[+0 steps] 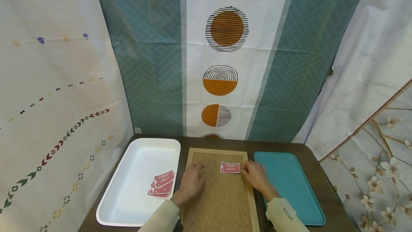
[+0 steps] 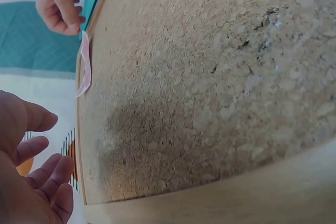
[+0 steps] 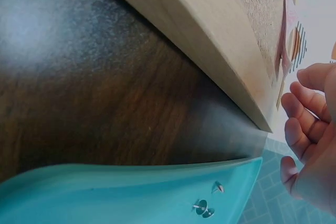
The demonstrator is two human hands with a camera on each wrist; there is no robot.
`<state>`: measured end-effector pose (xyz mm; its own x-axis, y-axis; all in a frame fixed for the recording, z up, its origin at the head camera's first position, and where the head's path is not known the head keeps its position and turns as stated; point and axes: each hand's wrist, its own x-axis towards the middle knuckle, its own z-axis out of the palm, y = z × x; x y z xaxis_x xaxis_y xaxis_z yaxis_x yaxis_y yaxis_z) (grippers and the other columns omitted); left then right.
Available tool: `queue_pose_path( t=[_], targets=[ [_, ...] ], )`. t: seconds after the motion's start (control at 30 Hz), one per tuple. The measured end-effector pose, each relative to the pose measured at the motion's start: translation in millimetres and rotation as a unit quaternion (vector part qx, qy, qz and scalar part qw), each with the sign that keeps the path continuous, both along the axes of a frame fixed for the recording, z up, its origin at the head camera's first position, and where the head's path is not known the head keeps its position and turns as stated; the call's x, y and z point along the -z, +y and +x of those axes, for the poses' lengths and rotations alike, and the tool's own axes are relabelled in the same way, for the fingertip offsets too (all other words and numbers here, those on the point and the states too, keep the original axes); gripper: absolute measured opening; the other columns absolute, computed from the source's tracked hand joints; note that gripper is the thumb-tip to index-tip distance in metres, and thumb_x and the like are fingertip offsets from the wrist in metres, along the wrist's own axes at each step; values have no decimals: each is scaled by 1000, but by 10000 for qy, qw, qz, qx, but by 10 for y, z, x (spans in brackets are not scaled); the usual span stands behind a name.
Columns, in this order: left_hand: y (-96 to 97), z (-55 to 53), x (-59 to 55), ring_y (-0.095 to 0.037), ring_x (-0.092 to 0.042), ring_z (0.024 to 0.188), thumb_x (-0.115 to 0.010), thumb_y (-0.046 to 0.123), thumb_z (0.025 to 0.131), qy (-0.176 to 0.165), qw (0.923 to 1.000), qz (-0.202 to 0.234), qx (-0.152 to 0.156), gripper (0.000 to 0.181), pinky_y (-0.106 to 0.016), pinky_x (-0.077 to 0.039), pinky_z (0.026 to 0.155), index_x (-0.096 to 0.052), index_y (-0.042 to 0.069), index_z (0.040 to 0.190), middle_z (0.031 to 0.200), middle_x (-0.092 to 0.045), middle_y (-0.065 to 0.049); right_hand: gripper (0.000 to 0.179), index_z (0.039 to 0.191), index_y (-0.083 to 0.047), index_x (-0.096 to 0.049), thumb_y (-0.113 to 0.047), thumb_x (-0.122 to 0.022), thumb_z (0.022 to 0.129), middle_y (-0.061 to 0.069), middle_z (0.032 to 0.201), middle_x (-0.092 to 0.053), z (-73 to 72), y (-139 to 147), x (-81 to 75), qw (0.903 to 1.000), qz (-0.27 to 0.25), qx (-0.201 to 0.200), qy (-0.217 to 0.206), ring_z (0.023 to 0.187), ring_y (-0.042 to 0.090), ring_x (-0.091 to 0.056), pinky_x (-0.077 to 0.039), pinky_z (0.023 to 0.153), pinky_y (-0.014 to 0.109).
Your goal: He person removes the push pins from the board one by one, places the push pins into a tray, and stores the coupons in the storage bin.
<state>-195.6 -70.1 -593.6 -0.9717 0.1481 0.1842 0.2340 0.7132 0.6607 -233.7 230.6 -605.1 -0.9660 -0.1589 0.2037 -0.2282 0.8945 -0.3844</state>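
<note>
A red-and-white paper coupon (image 1: pixel 230 167) lies on the upper right part of the cork board (image 1: pixel 222 196). Seen from the side in the left wrist view, the coupon (image 2: pixel 86 64) bows away from the cork. My right hand (image 1: pixel 255 174) is just right of the coupon, over the board's wooden frame, its fingers loosely bent and nothing visible in them. Over the board's left side hovers my left hand (image 1: pixel 194 180), fingers relaxed and spread a little in the left wrist view, holding nothing.
Left of the board, a white tray (image 1: pixel 128 189) contains several similar coupons (image 1: pixel 162 183) in a loose pile. A teal tray (image 1: pixel 289 185) stands on the right, with a few metal thumbtacks (image 3: pixel 201 207) inside. Patterned curtains (image 1: pixel 154 63) hang behind the dark table (image 1: pixel 334 203).
</note>
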Motion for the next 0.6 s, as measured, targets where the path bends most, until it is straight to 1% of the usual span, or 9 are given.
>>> queue_pose_path(
  t=[0.2, 0.27, 0.4, 0.6],
  targets=[
    [52, -19, 4, -27, -66, 98, -74, 7, 94, 46, 10000, -76, 23, 31, -44, -57, 78, -66, 5, 125, 119, -67, -17, 11, 90, -17, -68, -16, -77, 96, -5, 81, -62, -38, -6, 19, 10000, 27, -15, -39, 81, 19, -56, -34, 77, 47],
    [59, -26, -5, -29, -66, 100, -74, 9, 95, 0, 10000, -74, 47, 32, -46, -57, 79, -66, 5, 126, 119, -66, -17, 12, 89, -17, -67, -17, -77, 96, -5, 80, -61, -41, -11, 27, 10000, 30, -11, -60, 81, 19, -56, -35, 77, 47],
    [68, -54, -14, -31, -66, 105, -73, 10, 97, -156, 9998, -70, 97, 33, -48, -58, 83, -65, 6, 129, 123, -65, -17, 13, 89, -18, -66, -19, -77, 96, -5, 81, -60, -64, -16, 55, 9999, 6, 14, -119, 82, 19, -56, -35, 76, 46],
    [105, -133, -18, -29, -67, 102, -69, 12, 101, -510, 9985, 140, 162, 33, -47, -60, 85, -62, 6, 133, 126, -63, -18, 14, 87, -16, -66, -18, -78, 95, -3, 81, -61, -123, -37, 49, 10000, 14, -24, -1, 83, 21, -59, -39, 74, 47]
  ],
)
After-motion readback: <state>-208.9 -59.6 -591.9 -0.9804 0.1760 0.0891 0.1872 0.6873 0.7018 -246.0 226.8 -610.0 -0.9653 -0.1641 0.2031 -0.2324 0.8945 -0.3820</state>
